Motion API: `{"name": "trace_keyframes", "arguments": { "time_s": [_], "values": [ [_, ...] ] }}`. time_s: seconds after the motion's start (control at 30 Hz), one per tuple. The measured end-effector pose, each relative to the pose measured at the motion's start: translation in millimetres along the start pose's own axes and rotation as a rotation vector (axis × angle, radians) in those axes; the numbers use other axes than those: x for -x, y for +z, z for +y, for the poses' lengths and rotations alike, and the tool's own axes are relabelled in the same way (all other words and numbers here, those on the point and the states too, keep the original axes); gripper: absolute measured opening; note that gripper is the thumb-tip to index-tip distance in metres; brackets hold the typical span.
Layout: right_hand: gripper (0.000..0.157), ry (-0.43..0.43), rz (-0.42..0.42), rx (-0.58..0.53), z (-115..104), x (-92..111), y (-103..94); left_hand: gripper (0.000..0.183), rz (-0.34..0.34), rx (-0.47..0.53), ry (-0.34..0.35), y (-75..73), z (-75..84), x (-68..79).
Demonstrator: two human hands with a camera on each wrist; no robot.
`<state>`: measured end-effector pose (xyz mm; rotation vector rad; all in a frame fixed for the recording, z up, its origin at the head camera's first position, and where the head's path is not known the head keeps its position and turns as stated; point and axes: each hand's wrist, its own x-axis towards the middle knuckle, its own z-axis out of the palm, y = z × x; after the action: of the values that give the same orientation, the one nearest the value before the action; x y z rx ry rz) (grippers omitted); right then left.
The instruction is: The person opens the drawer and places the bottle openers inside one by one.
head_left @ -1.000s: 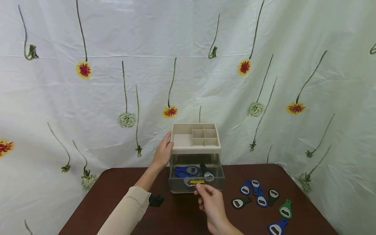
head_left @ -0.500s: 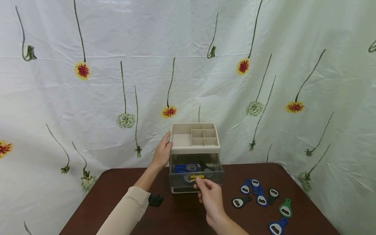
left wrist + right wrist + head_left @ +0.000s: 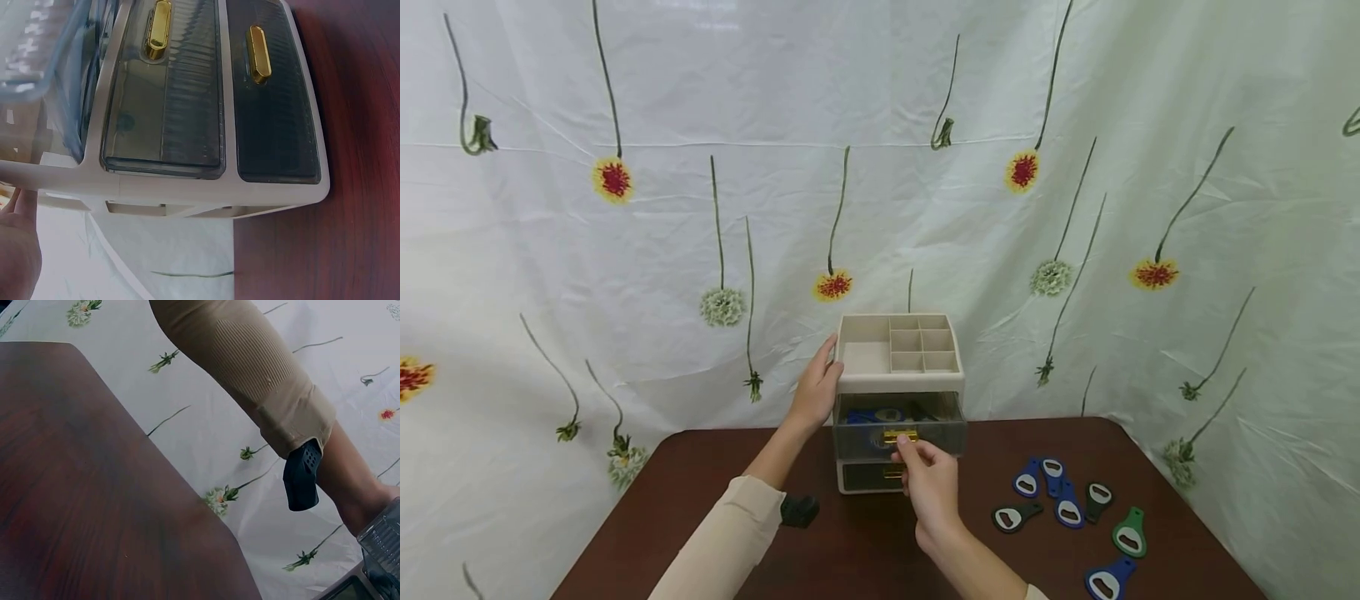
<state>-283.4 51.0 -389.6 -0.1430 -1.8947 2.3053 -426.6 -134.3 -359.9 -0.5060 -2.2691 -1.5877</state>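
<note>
A cream desktop organizer (image 3: 900,384) with smoky clear drawers stands at the back of the table. Its upper drawer (image 3: 850,442) is partly out, with blue and black bottle openers inside. My right hand (image 3: 932,492) pinches this drawer's gold handle (image 3: 891,437) between thumb and fingers. At the organizer's left side my left hand (image 3: 812,389) lies with straight fingers along the wall. The left wrist view shows two lower drawers pushed in, the middle drawer (image 3: 140,119) and the bottom drawer (image 3: 275,131), each with a gold handle.
Several blue, black and green bottle openers lie on the right of the dark red-brown table (image 3: 865,558), among them a green opener (image 3: 1129,533) and a black opener (image 3: 1015,517). A flower-print cloth (image 3: 880,225) hangs behind. A black device (image 3: 302,478) sits at my left cuff.
My right hand has pushed the upper drawer back toward the organizer, so less of its inside shows and the drawer front below is uncovered. My left hand stays on the organizer's side.
</note>
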Motion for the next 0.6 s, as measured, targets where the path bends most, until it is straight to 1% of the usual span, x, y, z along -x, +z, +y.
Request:
{"name": "trace_keyframes", "arguments": {
  "time_s": [0.2,0.4,0.6],
  "values": [
    [0.035,-0.03,0.036,-0.007,3,-10,4.3,0.057,-0.003,0.012,-0.001,2.4,0.3,0.4],
    [0.035,-0.038,0.036,-0.016,5,-19,8.3,0.057,-0.015,0.02,-0.02,1.2,1.4,-0.1],
    [0.034,-0.051,0.062,0.026,5,-26,11.4,0.058,-0.018,0.013,-0.019,1.5,-0.4,1.0]
  ]
}}
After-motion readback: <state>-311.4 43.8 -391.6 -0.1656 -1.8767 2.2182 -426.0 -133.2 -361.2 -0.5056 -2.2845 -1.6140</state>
